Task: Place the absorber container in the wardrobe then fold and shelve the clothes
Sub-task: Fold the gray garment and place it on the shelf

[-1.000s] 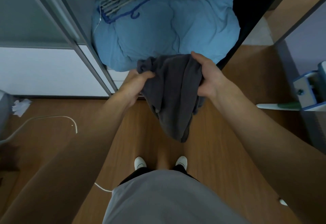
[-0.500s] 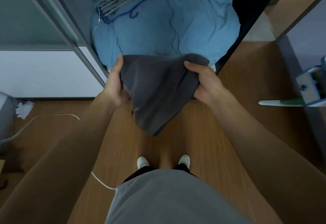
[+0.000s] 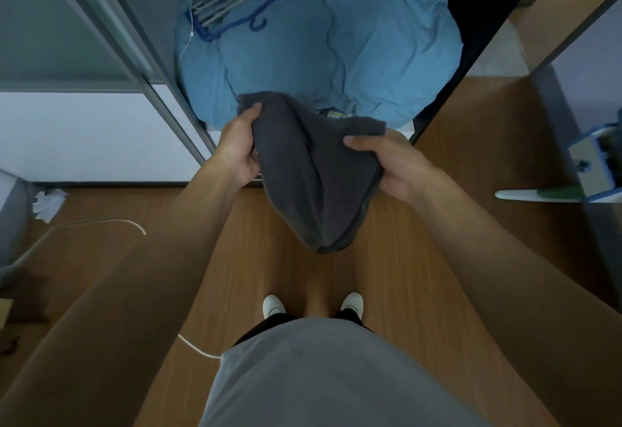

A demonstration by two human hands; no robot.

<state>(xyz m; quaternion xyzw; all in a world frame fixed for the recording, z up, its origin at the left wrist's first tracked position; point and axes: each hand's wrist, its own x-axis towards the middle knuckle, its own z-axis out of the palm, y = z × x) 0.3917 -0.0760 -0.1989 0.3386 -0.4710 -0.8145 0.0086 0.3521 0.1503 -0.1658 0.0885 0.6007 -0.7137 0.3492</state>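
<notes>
Left hand and right hand, fingers pinching a bunched dark grey garment, at the wardrobe; folding apparently unfinished, shelving not yet done.

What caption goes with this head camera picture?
Left hand and right hand grip a dark grey soft garment in front of a light-blue quilt.

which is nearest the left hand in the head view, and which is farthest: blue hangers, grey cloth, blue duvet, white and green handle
1. grey cloth: gripped by the left hand itself.
2. blue duvet: its front edge lies just beyond the hand.
3. blue hangers: on the duvet's back left part.
4. white and green handle: far off to the right.
</notes>
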